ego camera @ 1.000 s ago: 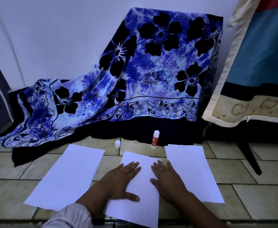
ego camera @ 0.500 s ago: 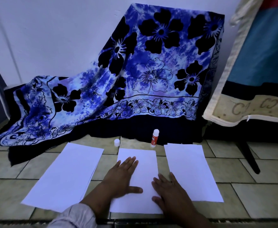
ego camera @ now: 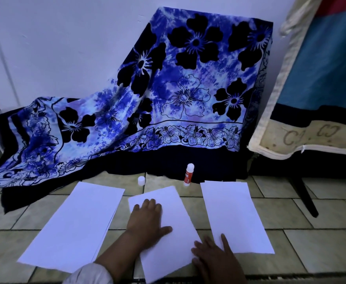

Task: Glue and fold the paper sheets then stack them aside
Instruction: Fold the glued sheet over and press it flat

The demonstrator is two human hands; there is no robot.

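A folded white sheet (ego camera: 174, 218) lies on the tiled floor in front of me, turned slightly counter-clockwise. My left hand (ego camera: 146, 221) lies flat on its left part, fingers together, thumb out. My right hand (ego camera: 215, 257) rests flat at the sheet's lower right edge, fingers spread, touching the right sheet. A stack of white sheets (ego camera: 75, 224) lies to the left. Another white sheet (ego camera: 234, 216) lies to the right. An uncapped glue stick (ego camera: 189, 174) stands upright behind the middle sheet, its white cap (ego camera: 141, 180) further left.
A blue floral cloth (ego camera: 168, 95) drapes over something against the wall behind the papers. A mattress-like cushion (ego camera: 319, 78) leans at the right, with a dark leg (ego camera: 305, 197) below it. The floor is beige tile (ego camera: 311, 242).
The middle sheet has rotated counter-clockwise under my hands. My right hand slid back to its lower right edge, and my left hand moved toward its left side.
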